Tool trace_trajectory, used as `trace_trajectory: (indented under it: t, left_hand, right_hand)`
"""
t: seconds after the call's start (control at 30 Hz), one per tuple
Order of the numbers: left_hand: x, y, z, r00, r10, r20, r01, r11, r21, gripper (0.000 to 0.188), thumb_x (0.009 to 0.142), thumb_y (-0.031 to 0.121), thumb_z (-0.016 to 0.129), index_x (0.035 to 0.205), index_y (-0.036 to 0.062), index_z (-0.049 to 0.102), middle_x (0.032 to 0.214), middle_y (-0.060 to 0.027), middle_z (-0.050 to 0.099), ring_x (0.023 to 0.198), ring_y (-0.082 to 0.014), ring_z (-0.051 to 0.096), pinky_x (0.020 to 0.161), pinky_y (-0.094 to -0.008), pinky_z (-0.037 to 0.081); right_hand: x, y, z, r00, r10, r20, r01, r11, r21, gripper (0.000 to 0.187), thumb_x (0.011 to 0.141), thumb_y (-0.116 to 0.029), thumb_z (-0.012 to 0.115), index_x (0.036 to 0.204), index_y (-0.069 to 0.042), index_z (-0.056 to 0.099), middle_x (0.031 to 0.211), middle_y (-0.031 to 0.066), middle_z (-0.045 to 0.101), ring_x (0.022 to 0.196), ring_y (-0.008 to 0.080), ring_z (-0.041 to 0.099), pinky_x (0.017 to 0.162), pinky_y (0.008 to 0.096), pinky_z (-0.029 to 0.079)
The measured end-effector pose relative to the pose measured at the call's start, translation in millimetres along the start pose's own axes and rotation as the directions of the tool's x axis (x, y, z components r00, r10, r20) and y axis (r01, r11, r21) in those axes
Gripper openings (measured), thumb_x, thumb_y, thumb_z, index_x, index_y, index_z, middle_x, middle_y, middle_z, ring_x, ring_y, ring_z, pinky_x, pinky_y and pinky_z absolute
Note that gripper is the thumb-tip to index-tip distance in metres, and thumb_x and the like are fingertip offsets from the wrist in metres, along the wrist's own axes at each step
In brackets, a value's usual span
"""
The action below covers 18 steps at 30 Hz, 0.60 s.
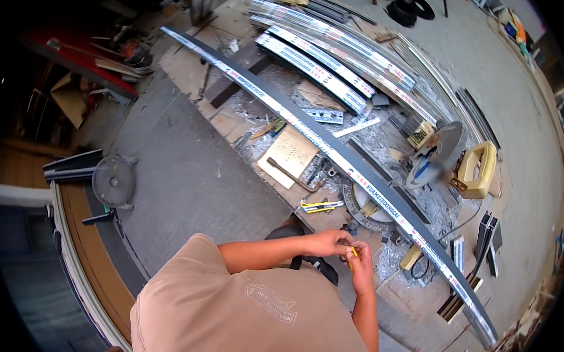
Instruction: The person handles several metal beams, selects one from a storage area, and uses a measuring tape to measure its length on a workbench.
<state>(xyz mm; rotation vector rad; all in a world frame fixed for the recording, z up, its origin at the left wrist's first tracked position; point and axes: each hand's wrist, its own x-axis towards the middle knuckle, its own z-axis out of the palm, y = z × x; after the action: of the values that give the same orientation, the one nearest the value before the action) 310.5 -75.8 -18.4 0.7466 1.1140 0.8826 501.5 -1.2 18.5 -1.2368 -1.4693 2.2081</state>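
Note:
My left hand and my right hand meet in front of my body, at the near edge of the workbench. Between the fingers of my right hand is a thin yellow object, too small to name surely. My left fingers are pinched together at its upper end; whether they grip anything else is hidden. Just beyond the hands, a long dark metal profile with a printed white film strip runs diagonally across the bench. It lies over the round base of a miter saw, whose blade and yellow handle stand behind it.
A wooden board carries a socket wrench; a yellow-and-white strip lies nearer me. Film-wrapped profiles are stacked at the back. Shavings and offcuts litter the bench. A round fan stands at left. The long profile overhangs the right side.

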Motion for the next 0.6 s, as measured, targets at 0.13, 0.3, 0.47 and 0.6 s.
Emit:
trace_trajectory:
  t: [0.13, 0.3, 0.47, 0.6]
  left_hand:
    - [-13, 12, 10, 0.995, -0.002, -0.096, 0.003, 1.000, 0.011, 0.038, 0.098, 0.023, 0.073, 0.127, 0.0002, 0.062, 0.109, -0.0077, 0.070, 0.097, -0.0138, 0.064, 0.086, -0.0301, 0.053]
    - [-22, 2, 23, 0.994, 0.073, -0.082, -0.060, 0.986, 0.159, 0.044, 0.090, 0.020, 0.080, 0.124, 0.0002, 0.062, 0.096, -0.0031, 0.065, 0.088, -0.0118, 0.060, 0.077, -0.0285, 0.050]
    - [-47, 30, 16, 0.954, 0.093, -0.283, -0.060, 0.991, 0.123, 0.044, 0.086, 0.016, 0.081, 0.124, 0.0020, 0.062, 0.089, -0.0021, 0.061, 0.084, -0.0122, 0.057, 0.071, -0.0282, 0.047]
    - [-94, 82, -74, 0.677, 0.100, -0.729, -0.237, 0.968, -0.087, 0.052, 0.088, 0.004, 0.073, 0.137, 0.0020, 0.056, 0.105, -0.0116, 0.070, 0.095, -0.0210, 0.067, 0.086, -0.0352, 0.055]
  right_hand:
    - [-11, -12, 0, 0.988, -0.152, 0.003, 0.146, 0.946, -0.290, 0.032, 0.095, -0.016, 0.073, 0.119, -0.003, 0.056, 0.104, 0.0068, 0.064, 0.091, 0.0131, 0.061, 0.079, 0.0296, 0.051]
    - [-30, -8, -9, 0.970, -0.237, 0.055, 0.239, 0.881, -0.409, 0.037, 0.091, -0.015, 0.077, 0.119, -0.001, 0.057, 0.101, 0.0092, 0.065, 0.090, 0.0168, 0.064, 0.081, 0.0321, 0.053]
    - [-55, 35, -78, 0.992, -0.029, 0.120, 0.079, 0.897, -0.436, 0.040, 0.092, -0.017, 0.074, 0.126, -0.002, 0.060, 0.106, 0.0104, 0.069, 0.094, 0.0194, 0.066, 0.085, 0.0339, 0.053]
    - [-109, 96, -194, 0.993, 0.102, -0.052, -0.112, 0.802, -0.587, 0.030, 0.094, -0.020, 0.067, 0.117, -0.002, 0.069, 0.093, 0.0036, 0.067, 0.083, 0.0124, 0.060, 0.071, 0.0303, 0.048]
